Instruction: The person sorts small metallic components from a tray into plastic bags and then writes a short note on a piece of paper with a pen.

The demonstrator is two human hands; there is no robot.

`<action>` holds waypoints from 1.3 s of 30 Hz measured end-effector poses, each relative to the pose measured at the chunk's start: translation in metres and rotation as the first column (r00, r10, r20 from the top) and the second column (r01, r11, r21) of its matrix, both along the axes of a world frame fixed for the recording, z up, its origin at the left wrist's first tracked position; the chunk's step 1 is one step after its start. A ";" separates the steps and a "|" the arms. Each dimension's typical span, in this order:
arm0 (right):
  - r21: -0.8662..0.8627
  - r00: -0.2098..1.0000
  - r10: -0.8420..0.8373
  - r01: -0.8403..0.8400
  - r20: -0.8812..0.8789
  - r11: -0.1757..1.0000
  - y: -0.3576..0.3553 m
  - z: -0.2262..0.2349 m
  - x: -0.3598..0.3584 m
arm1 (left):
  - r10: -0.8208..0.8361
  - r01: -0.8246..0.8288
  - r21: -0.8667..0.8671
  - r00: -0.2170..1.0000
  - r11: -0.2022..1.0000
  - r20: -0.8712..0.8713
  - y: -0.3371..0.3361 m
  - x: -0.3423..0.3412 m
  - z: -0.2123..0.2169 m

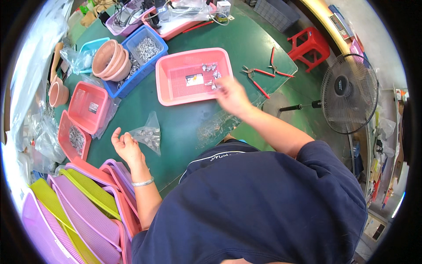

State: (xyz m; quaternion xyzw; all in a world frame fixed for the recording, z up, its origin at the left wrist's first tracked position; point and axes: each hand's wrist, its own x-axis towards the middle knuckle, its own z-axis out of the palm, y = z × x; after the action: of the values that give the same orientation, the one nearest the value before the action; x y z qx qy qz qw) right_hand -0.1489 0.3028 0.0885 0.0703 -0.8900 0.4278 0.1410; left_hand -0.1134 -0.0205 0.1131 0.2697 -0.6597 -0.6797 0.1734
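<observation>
My left hand (pixel 125 145) rests palm-up on the green table (pixel 184 127), its fingers on the edge of a clear plastic bag (pixel 148 135) of small metal parts. My right hand (pixel 231 94) reaches over the right rim of a pink tray (pixel 165 83), blurred by motion; whether it holds anything I cannot tell. Inside that tray lie several small filled bags (pixel 211 72) and a small card (pixel 194 79). A scatter of loose metal parts (pixel 217 123) lies on the table near my right forearm.
A blue tray (pixel 145 48) of metal parts holds stacked pink pots (pixel 112 59). Smaller pink trays (pixel 88 105) sit at left, stacked mesh trays (pixel 83 207) at lower left. Red-handled pliers (pixel 263 75) lie right of the tray. A red stool (pixel 310 44) and a fan (pixel 349 92) stand beyond.
</observation>
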 end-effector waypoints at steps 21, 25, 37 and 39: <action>0.184 0.914 -0.061 -0.015 0.401 0.983 0.153 -0.017 -0.211 | -0.263 0.370 -0.357 0.913 0.858 0.312 0.098 -0.040 -0.033; 0.226 0.851 0.191 -0.335 0.489 0.915 0.156 -0.030 -0.237 | -0.382 0.502 -0.571 0.865 0.649 0.325 0.134 -0.048 -0.032; -0.036 0.817 0.175 -0.186 0.550 0.982 0.147 -0.036 -0.194 | -0.605 0.831 -0.551 0.476 0.073 0.638 0.222 -0.147 -0.056; -0.088 0.828 0.184 -0.162 0.531 0.983 0.152 -0.042 -0.179 | -0.592 0.829 -0.559 0.449 -0.003 0.669 0.237 -0.157 -0.061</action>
State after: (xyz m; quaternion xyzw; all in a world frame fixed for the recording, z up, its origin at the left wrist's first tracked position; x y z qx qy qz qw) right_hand -0.3282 0.4544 0.0467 0.0252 -0.8753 0.4586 -0.1512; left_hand -0.2702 0.2161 0.0521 -0.1522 -0.9510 -0.2054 -0.1740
